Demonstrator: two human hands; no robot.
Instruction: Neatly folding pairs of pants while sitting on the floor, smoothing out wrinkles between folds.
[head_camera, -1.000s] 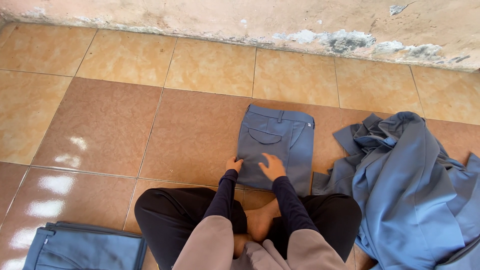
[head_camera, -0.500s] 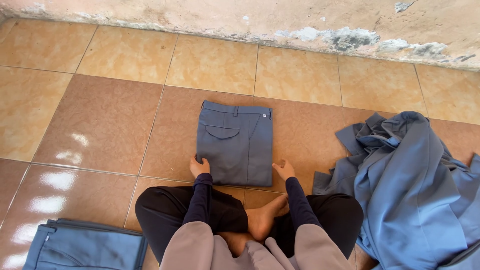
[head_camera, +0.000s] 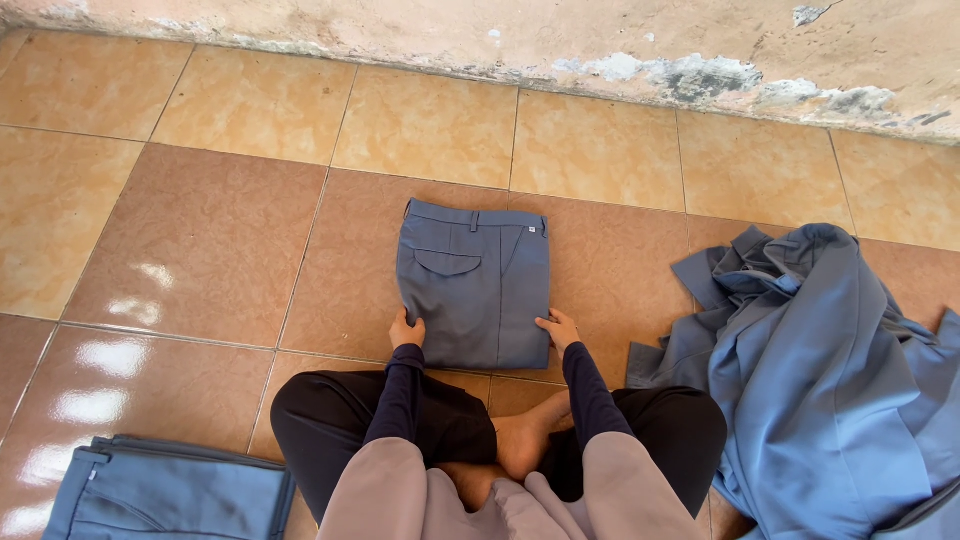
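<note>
A pair of grey-blue trousers (head_camera: 473, 280), folded into a neat rectangle, lies flat on the tiled floor in front of my crossed legs. My left hand (head_camera: 406, 329) rests on its near left corner. My right hand (head_camera: 558, 329) touches its near right corner. Both hands sit at the edges with fingers on the cloth; a grip is not evident. The waistband and a back pocket face up at the far end.
A heap of unfolded blue-grey clothes (head_camera: 825, 390) lies to my right. Another folded pair of trousers (head_camera: 165, 492) sits at the lower left. A stained wall (head_camera: 600, 40) borders the brown floor tiles (head_camera: 200, 250) ahead.
The folded trousers slid left and squared up in front of me. My hands moved apart from the near middle of the cloth to its two near corners.
</note>
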